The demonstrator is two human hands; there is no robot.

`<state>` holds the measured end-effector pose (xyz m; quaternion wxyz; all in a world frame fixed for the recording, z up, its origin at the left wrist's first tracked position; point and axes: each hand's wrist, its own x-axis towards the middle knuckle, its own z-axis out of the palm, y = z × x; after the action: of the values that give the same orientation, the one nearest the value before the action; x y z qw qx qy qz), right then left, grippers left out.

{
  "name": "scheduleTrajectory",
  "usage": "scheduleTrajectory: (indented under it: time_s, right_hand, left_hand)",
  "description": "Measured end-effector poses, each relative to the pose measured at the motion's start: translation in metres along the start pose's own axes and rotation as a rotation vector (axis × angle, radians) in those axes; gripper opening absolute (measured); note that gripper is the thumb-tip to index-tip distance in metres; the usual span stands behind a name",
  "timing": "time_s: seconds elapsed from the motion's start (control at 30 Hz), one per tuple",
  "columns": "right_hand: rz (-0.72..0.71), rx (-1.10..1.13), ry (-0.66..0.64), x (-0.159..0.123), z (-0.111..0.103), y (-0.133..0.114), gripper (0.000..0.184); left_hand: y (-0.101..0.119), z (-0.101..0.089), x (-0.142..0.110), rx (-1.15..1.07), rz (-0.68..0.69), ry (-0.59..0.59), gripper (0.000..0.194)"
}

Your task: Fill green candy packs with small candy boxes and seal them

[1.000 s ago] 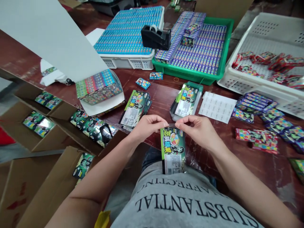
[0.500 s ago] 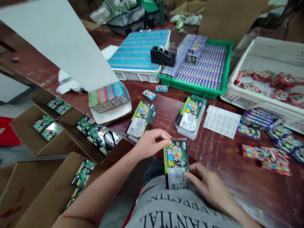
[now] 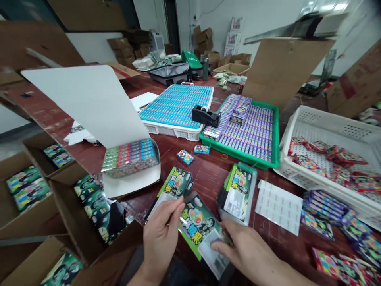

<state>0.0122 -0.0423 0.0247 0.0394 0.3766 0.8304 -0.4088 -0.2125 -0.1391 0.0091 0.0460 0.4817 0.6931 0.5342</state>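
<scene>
A flat green-and-black printed candy packet (image 3: 199, 222) with a pale label lies slanted between my hands near the table's front edge. My left hand (image 3: 163, 232) is closed in a pinch at its upper left edge. My right hand (image 3: 247, 248) grips its lower right side, the thumb over the label and the other fingers partly hidden. Just beyond my left hand is a small pile of similar packets (image 3: 175, 183). Another stack of packets (image 3: 239, 188) sits in a clear plastic holder (image 3: 251, 202) beyond my right hand.
A sheet of white labels (image 3: 279, 204) lies right of the holder, near purple packets (image 3: 324, 210) and red packets (image 3: 342, 264). Behind are a green tray (image 3: 238, 154), a white crate (image 3: 315, 182) and a tape dispenser (image 3: 206, 116). Cardboard boxes (image 3: 71, 214) stand at left.
My view has tilted up, showing more of the room. The packet has turned from upright to slanted and moved away from my body, with both hands still on it.
</scene>
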Motion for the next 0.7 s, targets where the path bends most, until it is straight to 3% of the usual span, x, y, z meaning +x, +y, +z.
scheduleTrajectory:
  time_s: [0.1, 0.23, 0.3, 0.4, 0.53, 0.6, 0.7]
  right_hand:
    - [-0.099, 0.052, 0.029, 0.021, -0.014, 0.002, 0.026]
    - [-0.261, 0.127, -0.129, 0.037, -0.051, 0.015, 0.041]
    - [-0.269, 0.161, -0.144, 0.039, -0.070, 0.020, 0.042]
    - [-0.155, 0.211, 0.020, 0.037, -0.084, 0.025, 0.046]
    - [-0.033, 0.228, 0.184, 0.029, -0.073, 0.040, 0.065]
    - [0.010, 0.268, 0.285, 0.025, -0.064, 0.048, 0.053]
    - [0.036, 0.350, 0.413, 0.017, -0.057, 0.056, 0.036]
  left_hand:
    - [-0.003, -0.002, -0.003, 0.041, -0.020, 0.103, 0.027]
    - [-0.004, -0.002, -0.002, 0.069, -0.002, 0.040, 0.035]
    - [-0.003, 0.003, 0.002, 0.054, -0.043, 0.038, 0.030]
    - [0.001, 0.019, 0.013, 0.027, -0.162, 0.090, 0.020]
    - [0.009, 0.044, 0.025, -0.034, -0.330, 0.222, 0.022]
    - [0.011, 0.052, 0.027, -0.054, -0.342, 0.209, 0.022]
    - [0.010, 0.059, 0.025, -0.036, -0.339, 0.095, 0.023]
